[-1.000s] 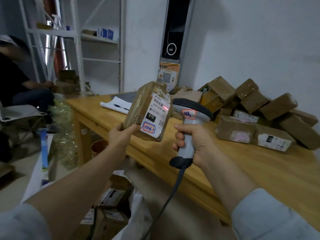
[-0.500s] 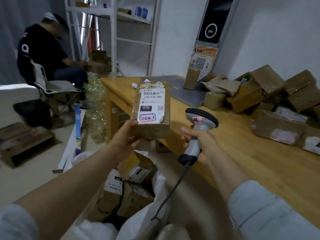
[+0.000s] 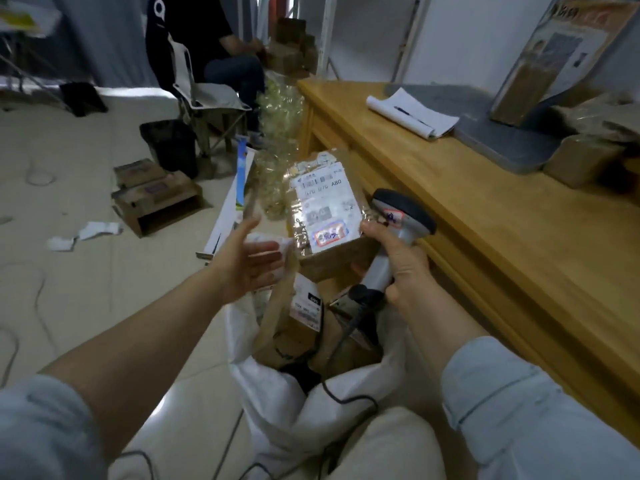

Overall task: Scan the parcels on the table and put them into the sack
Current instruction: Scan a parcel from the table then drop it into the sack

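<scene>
The labelled parcel is in the air over the open sack, at 12 o'clock from its mouth. The left hand, at 9 o'clock of the parcel, does not touch it; its fingers are straight and apart. The right hand is wrapped around the scanner at 3 o'clock. I think a good drop lands flat on the boxes inside, with the cable kept out of the mouth.
</scene>
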`<state>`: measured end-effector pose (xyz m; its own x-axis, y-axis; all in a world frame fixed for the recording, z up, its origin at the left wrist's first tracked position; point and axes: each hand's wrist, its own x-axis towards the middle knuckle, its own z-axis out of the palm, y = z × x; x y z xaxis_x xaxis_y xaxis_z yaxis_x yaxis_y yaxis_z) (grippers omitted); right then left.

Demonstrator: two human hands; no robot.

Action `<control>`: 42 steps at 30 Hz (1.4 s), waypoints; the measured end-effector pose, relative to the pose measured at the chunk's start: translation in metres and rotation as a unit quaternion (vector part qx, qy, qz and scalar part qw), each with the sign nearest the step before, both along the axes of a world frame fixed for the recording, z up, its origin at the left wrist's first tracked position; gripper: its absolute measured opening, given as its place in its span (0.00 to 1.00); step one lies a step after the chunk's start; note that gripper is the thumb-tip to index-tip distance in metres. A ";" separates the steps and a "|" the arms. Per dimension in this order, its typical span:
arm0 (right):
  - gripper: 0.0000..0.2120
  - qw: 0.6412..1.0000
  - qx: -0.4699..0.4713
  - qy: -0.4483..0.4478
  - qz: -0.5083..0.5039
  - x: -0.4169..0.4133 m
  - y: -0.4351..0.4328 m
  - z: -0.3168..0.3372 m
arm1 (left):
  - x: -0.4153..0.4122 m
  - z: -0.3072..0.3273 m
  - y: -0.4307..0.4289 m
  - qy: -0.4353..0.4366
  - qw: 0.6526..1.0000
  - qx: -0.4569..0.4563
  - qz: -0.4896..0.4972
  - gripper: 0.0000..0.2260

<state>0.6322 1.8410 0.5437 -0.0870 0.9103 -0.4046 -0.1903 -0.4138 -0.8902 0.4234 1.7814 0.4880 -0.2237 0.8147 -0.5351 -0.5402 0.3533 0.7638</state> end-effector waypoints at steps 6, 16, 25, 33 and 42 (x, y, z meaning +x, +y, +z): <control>0.22 0.985 0.009 -0.161 0.061 -0.023 0.023 -0.036 | -0.046 -0.099 -0.006 0.245 0.931 -0.248 0.112 0.22; 0.21 0.906 0.105 -0.356 0.205 -0.035 0.031 -0.070 | -0.037 -0.135 -0.001 0.288 0.923 -0.232 0.108 0.13; 0.36 0.697 0.244 -0.526 0.422 -0.102 0.014 -0.045 | -0.094 -0.073 -0.014 0.249 0.933 -0.230 0.121 0.13; 0.34 0.637 0.191 -0.576 0.476 -0.151 -0.018 -0.077 | -0.080 -0.061 -0.030 0.215 0.948 -0.220 0.081 0.16; 0.29 0.925 -0.029 -0.273 0.262 -0.071 -0.004 -0.092 | -0.065 -0.066 -0.021 0.264 0.936 -0.229 0.046 0.23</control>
